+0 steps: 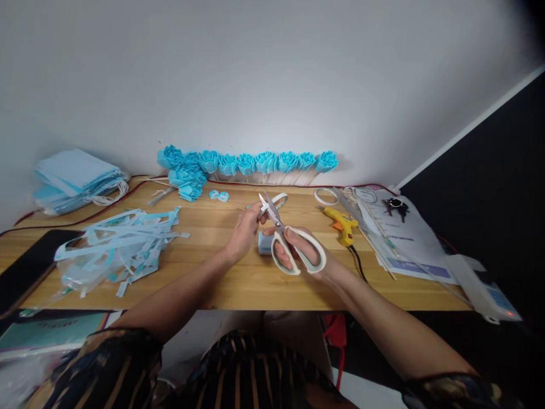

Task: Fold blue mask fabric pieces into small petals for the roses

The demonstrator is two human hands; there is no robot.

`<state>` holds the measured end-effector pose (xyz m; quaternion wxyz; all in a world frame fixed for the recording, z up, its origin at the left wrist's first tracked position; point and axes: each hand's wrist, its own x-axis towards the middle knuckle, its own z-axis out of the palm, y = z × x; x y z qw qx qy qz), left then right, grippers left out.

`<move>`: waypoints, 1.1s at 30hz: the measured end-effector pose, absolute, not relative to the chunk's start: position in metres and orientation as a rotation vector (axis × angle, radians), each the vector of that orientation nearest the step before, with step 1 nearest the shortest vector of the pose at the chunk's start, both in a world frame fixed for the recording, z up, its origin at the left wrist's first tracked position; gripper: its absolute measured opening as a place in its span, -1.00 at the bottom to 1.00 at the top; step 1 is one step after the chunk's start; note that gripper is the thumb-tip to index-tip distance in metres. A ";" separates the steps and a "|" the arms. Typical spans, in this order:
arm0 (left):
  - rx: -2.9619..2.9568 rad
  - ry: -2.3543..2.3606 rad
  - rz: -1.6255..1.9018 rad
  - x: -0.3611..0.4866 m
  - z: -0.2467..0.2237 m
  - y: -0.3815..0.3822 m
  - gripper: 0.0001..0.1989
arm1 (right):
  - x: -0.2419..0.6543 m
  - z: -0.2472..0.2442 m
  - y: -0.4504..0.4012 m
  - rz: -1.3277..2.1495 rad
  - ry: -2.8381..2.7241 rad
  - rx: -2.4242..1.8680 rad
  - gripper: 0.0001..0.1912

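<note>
My right hand point(293, 244) grips the white-handled scissors point(317, 255), fingers through the handle loops. The blades are parted and point up and to the left. Just left of them, my left hand point(246, 230) pinches a roll of white tape point(280, 200) near the blade tips. Where the blades meet the tape is too small to tell. Beneath my right hand, partly hidden by it, a light blue object point(264, 243) rests on the wooden table point(238, 284).
Blue paper flowers point(266, 162) line the wall. Blue and white strips point(128, 244), a black phone point(34, 261) and stacked masks point(79, 176) lie left. On the right are a yellow glue gun point(343, 222), another tape ring point(326, 196), keys point(395, 205) and papers point(409, 244).
</note>
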<state>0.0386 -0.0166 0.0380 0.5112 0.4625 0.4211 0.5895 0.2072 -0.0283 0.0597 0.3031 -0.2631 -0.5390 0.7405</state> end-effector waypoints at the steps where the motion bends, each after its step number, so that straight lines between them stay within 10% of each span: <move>1: 1.148 1.011 1.444 0.039 0.039 -0.017 -0.70 | 0.207 0.060 -0.029 1.969 -1.419 -0.703 -0.37; 21: 1.700 1.185 1.355 0.030 0.027 -0.020 -0.56 | 0.220 0.058 -0.060 2.061 -1.428 -0.745 -0.38; 33: 2.570 1.193 0.625 0.076 0.035 0.045 -0.66 | 0.344 0.045 -0.072 1.922 -0.834 -0.888 -0.53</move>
